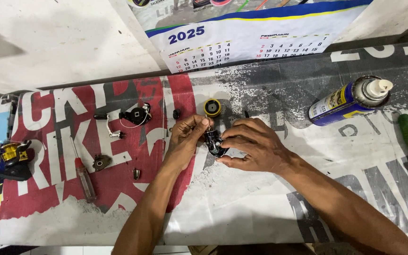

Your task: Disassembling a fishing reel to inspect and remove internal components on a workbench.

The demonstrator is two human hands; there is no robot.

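Left hand [185, 137] fingers pinch the top of a small black reel body [213, 142]; right hand [253, 144] cups it, mid-bench on the printed banner [242, 203]. Yellow spool [212, 107] just behind. Screwdriver [82, 175] toward left edge; blue spray can [345, 100] lying at right; calendar [242, 35] on wall.

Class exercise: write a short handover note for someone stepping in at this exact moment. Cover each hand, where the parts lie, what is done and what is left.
Left hand: fingertips pinching at the top of the black reel body.
Right hand: gripping that body from the side.
Yellow spool: just beyond the hands.
Crank handle, black rotor part and red-handled screwdriver: on the printed mat, left.
Spray can: lying right.
Done: reel taken apart, parts laid out.
Left: the body is still being worked on; loose parts remain off.
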